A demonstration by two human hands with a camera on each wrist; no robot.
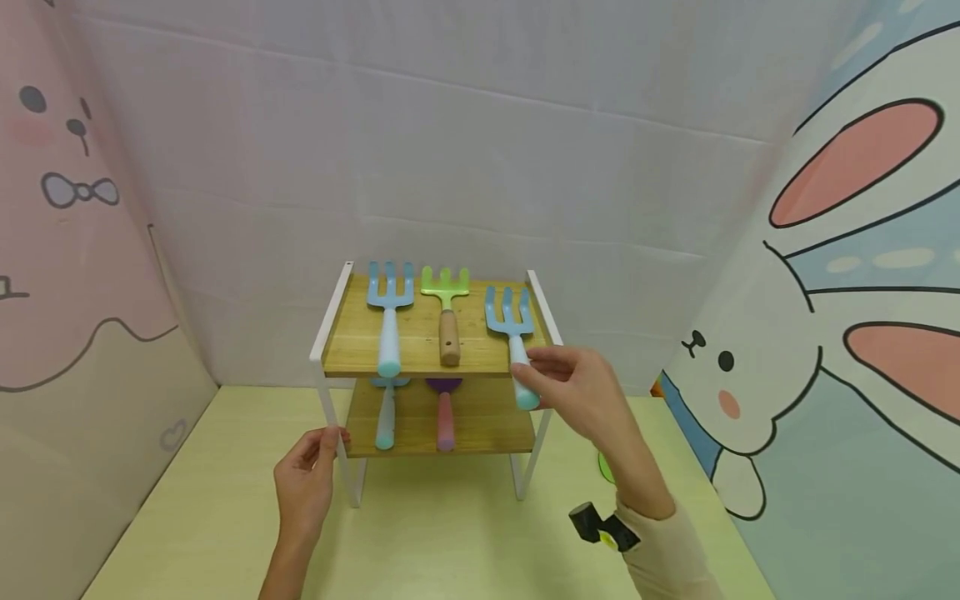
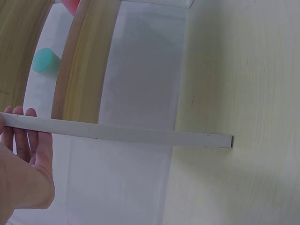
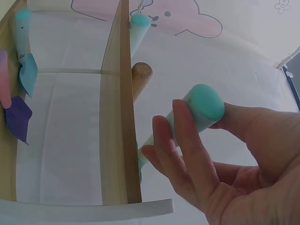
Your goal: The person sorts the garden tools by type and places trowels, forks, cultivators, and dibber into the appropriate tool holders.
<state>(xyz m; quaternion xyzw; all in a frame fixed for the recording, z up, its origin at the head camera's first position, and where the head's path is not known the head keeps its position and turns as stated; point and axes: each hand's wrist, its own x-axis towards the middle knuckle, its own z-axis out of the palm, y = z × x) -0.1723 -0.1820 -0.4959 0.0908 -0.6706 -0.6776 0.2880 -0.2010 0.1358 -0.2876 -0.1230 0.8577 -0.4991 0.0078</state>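
Observation:
My right hand (image 1: pixel 573 387) pinches the pale handle of a blue hand fork (image 1: pixel 509 315) at the right of the top shelf. In the right wrist view its turquoise handle end (image 3: pixel 208 103) sticks out past my fingers. My left hand (image 1: pixel 306 479) grips the white left front leg (image 2: pixel 136 134) of a two-tier wooden rack (image 1: pixel 408 357), fingers behind it. Also on the top shelf lie another blue hand fork (image 1: pixel 389 321) at left and a green hand fork with a wooden handle (image 1: pixel 448 333) in the middle.
On the lower shelf lie a blue trowel with a pale handle (image 1: pixel 386 421) and a purple trowel with a pink handle (image 1: pixel 446 421). The rack stands on a pale wood table (image 1: pixel 442 542). A bunny-printed panel (image 1: pixel 825 400) borders the right, and a pink panel (image 1: pixel 67 250) the left.

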